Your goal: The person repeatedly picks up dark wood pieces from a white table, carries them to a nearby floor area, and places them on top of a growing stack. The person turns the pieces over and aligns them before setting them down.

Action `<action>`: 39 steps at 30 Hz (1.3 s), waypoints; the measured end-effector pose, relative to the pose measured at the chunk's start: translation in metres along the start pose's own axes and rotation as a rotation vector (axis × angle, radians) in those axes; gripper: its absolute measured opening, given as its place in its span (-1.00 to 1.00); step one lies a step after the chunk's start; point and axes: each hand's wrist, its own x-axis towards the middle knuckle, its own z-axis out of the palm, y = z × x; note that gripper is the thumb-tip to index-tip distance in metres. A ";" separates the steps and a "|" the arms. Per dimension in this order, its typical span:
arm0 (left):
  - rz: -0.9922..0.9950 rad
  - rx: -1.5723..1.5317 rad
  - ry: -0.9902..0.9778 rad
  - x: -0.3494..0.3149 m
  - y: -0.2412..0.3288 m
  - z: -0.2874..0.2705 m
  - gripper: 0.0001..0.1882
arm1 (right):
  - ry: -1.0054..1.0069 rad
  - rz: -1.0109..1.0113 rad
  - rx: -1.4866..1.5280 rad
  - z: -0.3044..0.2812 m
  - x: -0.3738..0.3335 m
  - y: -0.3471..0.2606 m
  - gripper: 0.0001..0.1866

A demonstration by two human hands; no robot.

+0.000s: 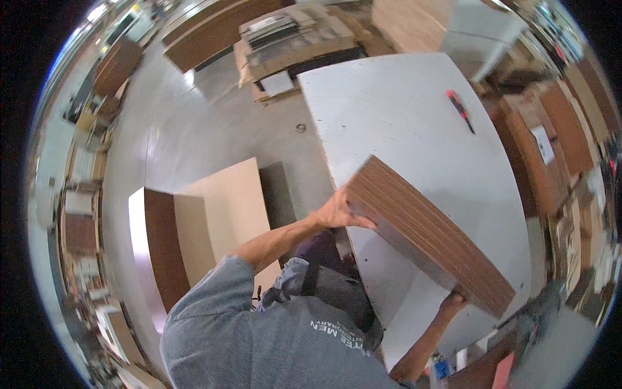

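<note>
Gripping the board point(431, 236), left hand point(338, 210) by the table's point(402, 104) left edge, right hand point(453, 304) opposite, you're seemingly positioning it; next, support evenly.

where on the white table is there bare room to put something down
The broadest bare patch on the white table runs from left of the red-and-black screwdriver to the wood-grain piece held by the left hand and right hand. Beyond the table's right edge, brown panels crowd close.

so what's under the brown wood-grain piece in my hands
The white tabletop shows around the brown wood-grain piece, with the right hand at its near end; whatever lies directly beneath is covered.
</note>
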 end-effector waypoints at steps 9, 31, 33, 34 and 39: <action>-0.146 -0.214 0.186 -0.026 0.045 -0.011 0.04 | 0.058 0.203 -0.186 0.143 -0.029 -0.111 -0.26; -0.701 -0.048 1.099 -0.261 0.054 -0.166 0.09 | -1.275 -0.138 -0.296 0.445 -0.057 -0.222 -0.18; -0.694 -0.202 1.231 -0.287 0.069 -0.152 0.13 | -1.469 -0.055 -0.108 0.465 -0.057 -0.214 -0.24; -0.700 -0.251 1.290 -0.300 0.079 -0.140 0.11 | -1.464 0.104 -0.028 0.474 -0.073 -0.232 -0.25; -0.689 -0.348 1.644 -0.357 0.092 -0.049 0.05 | -1.573 0.438 -0.255 0.528 -0.109 -0.207 -0.14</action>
